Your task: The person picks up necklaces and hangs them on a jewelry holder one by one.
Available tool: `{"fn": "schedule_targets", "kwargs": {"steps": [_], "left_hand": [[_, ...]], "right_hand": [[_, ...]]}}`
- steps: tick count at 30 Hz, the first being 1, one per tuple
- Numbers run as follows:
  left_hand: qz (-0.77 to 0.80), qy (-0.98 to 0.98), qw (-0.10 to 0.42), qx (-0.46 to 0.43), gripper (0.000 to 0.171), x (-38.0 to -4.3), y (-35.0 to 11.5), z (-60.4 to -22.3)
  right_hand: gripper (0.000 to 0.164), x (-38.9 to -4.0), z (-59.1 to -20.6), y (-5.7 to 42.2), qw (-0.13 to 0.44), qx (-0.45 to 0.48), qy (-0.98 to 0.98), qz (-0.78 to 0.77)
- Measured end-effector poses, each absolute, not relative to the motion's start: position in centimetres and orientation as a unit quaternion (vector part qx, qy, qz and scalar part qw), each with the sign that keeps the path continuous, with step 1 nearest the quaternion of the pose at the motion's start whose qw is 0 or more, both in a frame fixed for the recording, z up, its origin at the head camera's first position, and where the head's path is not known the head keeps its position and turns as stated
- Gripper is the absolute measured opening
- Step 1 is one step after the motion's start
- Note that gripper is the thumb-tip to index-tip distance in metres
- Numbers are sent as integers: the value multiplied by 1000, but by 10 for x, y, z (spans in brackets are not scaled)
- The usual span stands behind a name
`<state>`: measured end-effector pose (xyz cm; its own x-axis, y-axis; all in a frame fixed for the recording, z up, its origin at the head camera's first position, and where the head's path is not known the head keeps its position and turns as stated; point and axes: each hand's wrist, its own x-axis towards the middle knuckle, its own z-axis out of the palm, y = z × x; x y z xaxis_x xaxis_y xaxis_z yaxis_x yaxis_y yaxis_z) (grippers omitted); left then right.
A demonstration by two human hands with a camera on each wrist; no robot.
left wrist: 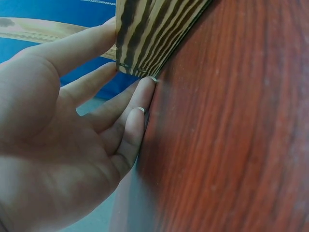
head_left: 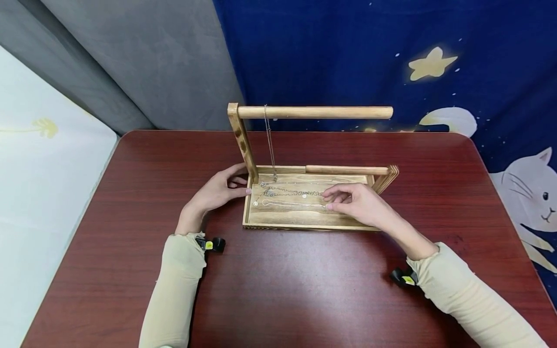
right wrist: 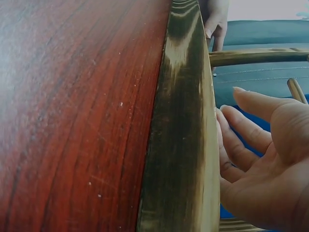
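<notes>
A wooden jewelry stand (head_left: 241,140) with a tray base (head_left: 278,220) sits on the table. One thin necklace (head_left: 271,145) hangs from its upper bar (head_left: 317,112). Several chain necklaces lie stretched across the tray, among them a silver one (head_left: 291,204) nearest the front. My left hand (head_left: 215,192) holds the stand's left end, thumb at the rim and forefinger behind the post; the left wrist view shows the fingers at its striped end (left wrist: 149,34). Over the tray's right part is my right hand (head_left: 363,203), its fingertips near the necklaces' ends. Thumb and forefinger (right wrist: 248,130) stand apart in the right wrist view.
A shorter lower bar (head_left: 348,170) runs along the tray's back to a wooden support (head_left: 387,178) at the right. The reddish-brown table (head_left: 296,285) extends around the stand. Behind it hang a grey curtain (head_left: 152,58) and a blue printed cloth (head_left: 326,48).
</notes>
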<state>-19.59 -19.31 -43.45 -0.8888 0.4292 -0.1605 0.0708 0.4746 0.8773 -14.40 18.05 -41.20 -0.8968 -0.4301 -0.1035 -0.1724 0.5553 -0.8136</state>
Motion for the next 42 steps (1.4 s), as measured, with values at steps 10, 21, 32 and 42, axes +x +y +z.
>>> {"fn": "schedule_targets", "kwargs": {"steps": [10, 21, 32, 42], "left_hand": [[496, 836, 184, 147, 71, -196, -193, -435], [498, 835, 184, 144, 71, -198, -193, -436], [493, 838, 183, 146, 72, -196, -193, -435], [489, 839, 185, 154, 72, -197, -193, -436]], "right_hand": [[22, -145, -419, 178, 152, -166, 860, -458], [16, -146, -426, 173, 119, -159, 883, -424], [14, -145, -431, 170, 105, -150, 899, -397], [16, -146, -434, 169, 106, -144, 902, -392]]}}
